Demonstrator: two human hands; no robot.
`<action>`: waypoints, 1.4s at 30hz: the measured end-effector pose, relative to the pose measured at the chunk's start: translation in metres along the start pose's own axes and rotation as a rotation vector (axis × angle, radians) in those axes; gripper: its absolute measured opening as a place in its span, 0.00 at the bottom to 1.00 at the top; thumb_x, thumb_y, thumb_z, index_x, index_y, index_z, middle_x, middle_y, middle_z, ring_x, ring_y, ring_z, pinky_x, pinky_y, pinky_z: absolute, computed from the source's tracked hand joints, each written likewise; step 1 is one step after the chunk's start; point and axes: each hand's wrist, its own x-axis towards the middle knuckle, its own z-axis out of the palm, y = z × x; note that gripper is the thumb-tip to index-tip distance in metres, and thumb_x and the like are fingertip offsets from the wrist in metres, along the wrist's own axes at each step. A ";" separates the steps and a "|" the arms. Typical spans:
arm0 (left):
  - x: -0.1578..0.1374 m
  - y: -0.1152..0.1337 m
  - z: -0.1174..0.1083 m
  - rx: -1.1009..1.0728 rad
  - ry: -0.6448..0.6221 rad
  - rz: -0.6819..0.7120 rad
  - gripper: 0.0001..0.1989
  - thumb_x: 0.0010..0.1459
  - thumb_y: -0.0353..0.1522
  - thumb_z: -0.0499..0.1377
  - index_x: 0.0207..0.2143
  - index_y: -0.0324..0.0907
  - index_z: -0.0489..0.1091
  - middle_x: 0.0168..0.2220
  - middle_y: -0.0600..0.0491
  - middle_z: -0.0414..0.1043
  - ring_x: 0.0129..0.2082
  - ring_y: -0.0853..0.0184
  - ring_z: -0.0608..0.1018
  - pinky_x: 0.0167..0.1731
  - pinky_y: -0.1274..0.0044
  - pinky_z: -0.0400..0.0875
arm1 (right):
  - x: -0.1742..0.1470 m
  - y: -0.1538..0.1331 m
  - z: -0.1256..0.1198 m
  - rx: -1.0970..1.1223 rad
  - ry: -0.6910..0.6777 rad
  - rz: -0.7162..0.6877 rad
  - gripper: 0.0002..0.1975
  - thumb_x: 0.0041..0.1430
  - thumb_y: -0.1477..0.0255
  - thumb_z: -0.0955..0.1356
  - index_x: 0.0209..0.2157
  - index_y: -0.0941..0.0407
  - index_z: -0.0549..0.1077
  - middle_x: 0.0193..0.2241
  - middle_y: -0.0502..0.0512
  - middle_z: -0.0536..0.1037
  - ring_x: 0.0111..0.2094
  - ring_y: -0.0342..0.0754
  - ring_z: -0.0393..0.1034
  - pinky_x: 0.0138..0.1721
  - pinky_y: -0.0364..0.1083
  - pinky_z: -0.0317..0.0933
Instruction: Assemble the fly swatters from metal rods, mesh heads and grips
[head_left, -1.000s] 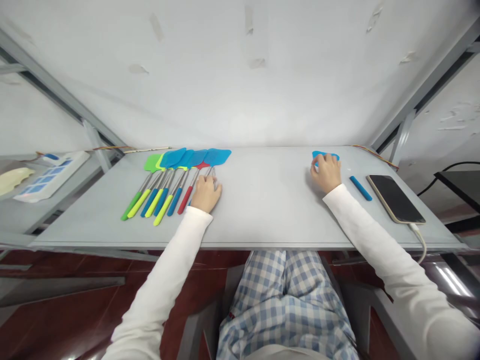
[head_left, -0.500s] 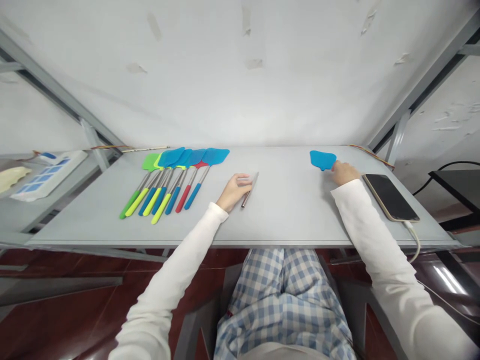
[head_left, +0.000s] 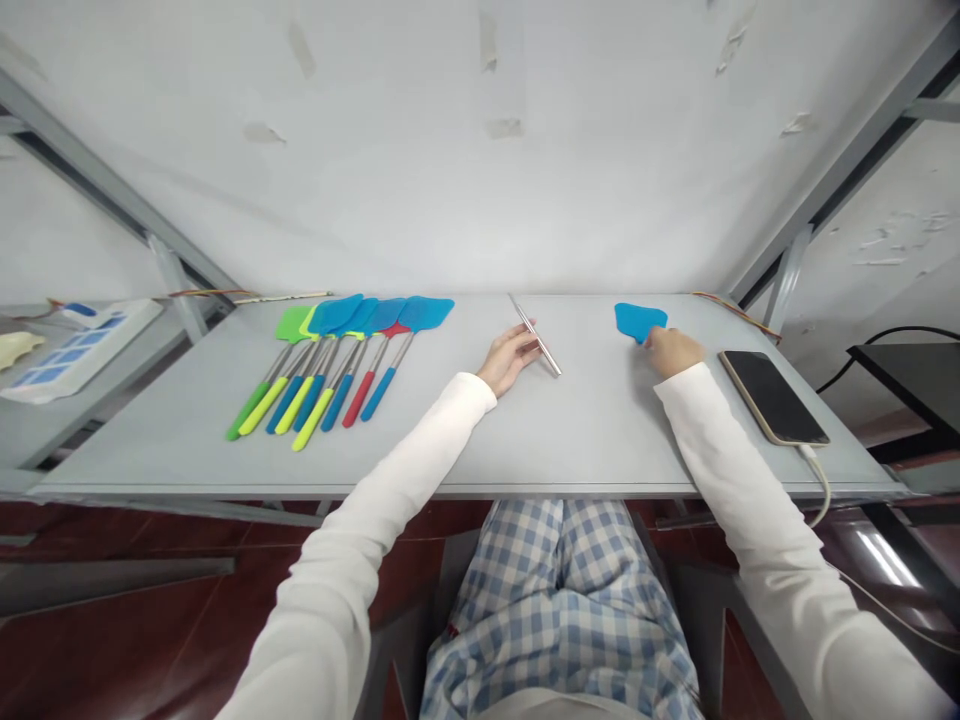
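Observation:
Between the fingers of my left hand (head_left: pixel 513 360) is a slim silver metal rod (head_left: pixel 543 350), held slanting over the table, its lower end toward my right. My right hand (head_left: pixel 675 353) is closed at the narrow neck of a blue fly swatter head (head_left: pixel 639 320), which points to the back left. To the left lie several fly swatters (head_left: pixel 349 380) side by side, with heads overlapping at the back and handles toward me. Their heads are blue, green, yellow and red, and their grips are green, yellow, blue and red.
A black-screened phone (head_left: pixel 774 397) with a white cable (head_left: pixel 823 480) lies right of my right hand. On the left shelf is a white power strip (head_left: pixel 82 350). The grey table (head_left: pixel 585 450) ends at a wall (head_left: pixel 480 200), with metal frame posts on both sides.
My left hand has moved right and toward the back, and the rod has turned so its near end now points right. My right hand has moved slightly left at the blue head.

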 end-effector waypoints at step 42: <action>-0.005 0.001 -0.007 -0.120 0.130 0.105 0.08 0.53 0.21 0.61 0.30 0.40 0.66 0.29 0.56 0.75 0.36 0.73 0.80 0.56 0.69 0.69 | -0.003 -0.043 0.021 0.252 0.467 -0.627 0.14 0.68 0.68 0.60 0.43 0.55 0.75 0.38 0.61 0.77 0.41 0.56 0.67 0.40 0.50 0.52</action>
